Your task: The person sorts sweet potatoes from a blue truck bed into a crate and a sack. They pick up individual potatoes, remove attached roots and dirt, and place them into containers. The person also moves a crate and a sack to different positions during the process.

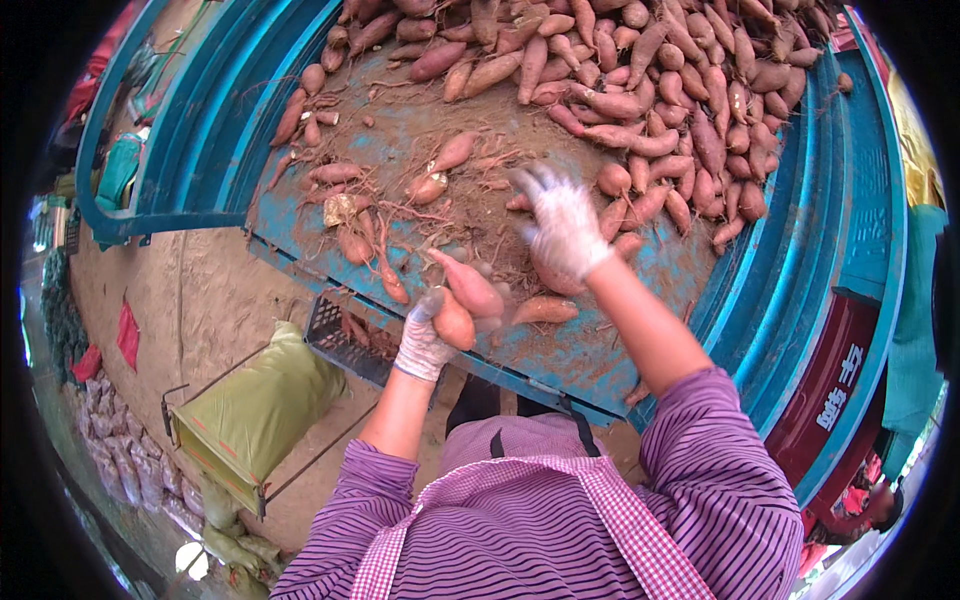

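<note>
My left hand [424, 341], in a pale knit glove, holds two sweet potatoes over the near edge of a dirty blue truck bed [592, 360]. One is an orange-brown sweet potato [454, 321] under the thumb; beside it is a longer pink sweet potato [471, 286], with blurred fingertips around its far side. My right hand [562, 217], also gloved and blurred by motion, is over the bed with its fingers apart. A small sweet potato [519, 202] shows between its thumb and fingers. A larger sweet potato [555, 276] lies partly hidden below that wrist.
A big heap of sweet potatoes [660, 97] fills the bed's far right. Broken pieces and roots [341, 210] lie at left. Blue ribbed side walls [787, 247] flank the bed. Below its edge are a black plastic crate [352, 337] and a green sack [262, 405] on a metal frame.
</note>
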A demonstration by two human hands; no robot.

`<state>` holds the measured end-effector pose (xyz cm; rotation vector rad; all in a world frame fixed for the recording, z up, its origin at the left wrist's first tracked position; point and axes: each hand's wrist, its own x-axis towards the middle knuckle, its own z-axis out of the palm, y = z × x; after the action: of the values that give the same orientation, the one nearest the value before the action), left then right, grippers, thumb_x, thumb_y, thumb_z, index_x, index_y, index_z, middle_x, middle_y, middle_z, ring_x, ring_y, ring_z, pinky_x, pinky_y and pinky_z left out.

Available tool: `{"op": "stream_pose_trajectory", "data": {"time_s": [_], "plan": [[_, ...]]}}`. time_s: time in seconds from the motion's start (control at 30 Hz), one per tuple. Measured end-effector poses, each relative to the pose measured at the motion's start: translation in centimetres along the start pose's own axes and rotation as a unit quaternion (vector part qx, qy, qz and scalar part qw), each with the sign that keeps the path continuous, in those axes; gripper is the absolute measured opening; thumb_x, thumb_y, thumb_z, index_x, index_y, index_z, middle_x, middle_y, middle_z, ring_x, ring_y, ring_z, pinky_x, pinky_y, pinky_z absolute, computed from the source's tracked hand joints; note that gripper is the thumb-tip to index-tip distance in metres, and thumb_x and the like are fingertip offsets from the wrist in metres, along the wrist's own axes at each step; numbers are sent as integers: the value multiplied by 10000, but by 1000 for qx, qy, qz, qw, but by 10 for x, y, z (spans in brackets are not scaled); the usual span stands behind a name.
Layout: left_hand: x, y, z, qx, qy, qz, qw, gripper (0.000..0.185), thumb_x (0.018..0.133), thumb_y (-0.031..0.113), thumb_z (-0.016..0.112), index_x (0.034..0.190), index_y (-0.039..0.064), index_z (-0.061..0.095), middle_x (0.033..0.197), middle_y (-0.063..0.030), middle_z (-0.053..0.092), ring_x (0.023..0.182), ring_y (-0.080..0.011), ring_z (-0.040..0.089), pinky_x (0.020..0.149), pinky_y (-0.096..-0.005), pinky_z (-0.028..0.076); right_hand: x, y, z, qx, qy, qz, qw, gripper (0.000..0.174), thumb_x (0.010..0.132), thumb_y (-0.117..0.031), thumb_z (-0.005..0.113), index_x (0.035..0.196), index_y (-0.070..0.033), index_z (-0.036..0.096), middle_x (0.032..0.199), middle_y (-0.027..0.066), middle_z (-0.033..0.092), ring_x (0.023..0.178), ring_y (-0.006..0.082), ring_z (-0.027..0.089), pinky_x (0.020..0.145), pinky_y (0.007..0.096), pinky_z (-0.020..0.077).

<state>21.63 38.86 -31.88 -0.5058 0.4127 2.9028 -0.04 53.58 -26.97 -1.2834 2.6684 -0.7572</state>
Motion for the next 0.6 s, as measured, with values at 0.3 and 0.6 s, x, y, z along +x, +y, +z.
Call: {"op": "stream_pose_trajectory", "data": {"time_s": [0.3,0.6], "plan": [[39,-29,-16,-19,156,-53,986,904,787,569,761,1461,103,380,1453,-130,464,1366,-400,421,1128,-591,361,-36,19,3,633,-83,263,723,526,876,-391,691,1172,30,584,1052,116,663,941,212,616,839,378,508],[23,-38,44,72,126,-95,985,946,678,522,852,1392,73,424,1385,-127,502,1289,-302,504,1138,-455,381,-81,-39,-29,380,-159,-17,911,625,847,-232,646,1402,-18,453,1193,208,532,1171,431,509,1006,454,420]]}}
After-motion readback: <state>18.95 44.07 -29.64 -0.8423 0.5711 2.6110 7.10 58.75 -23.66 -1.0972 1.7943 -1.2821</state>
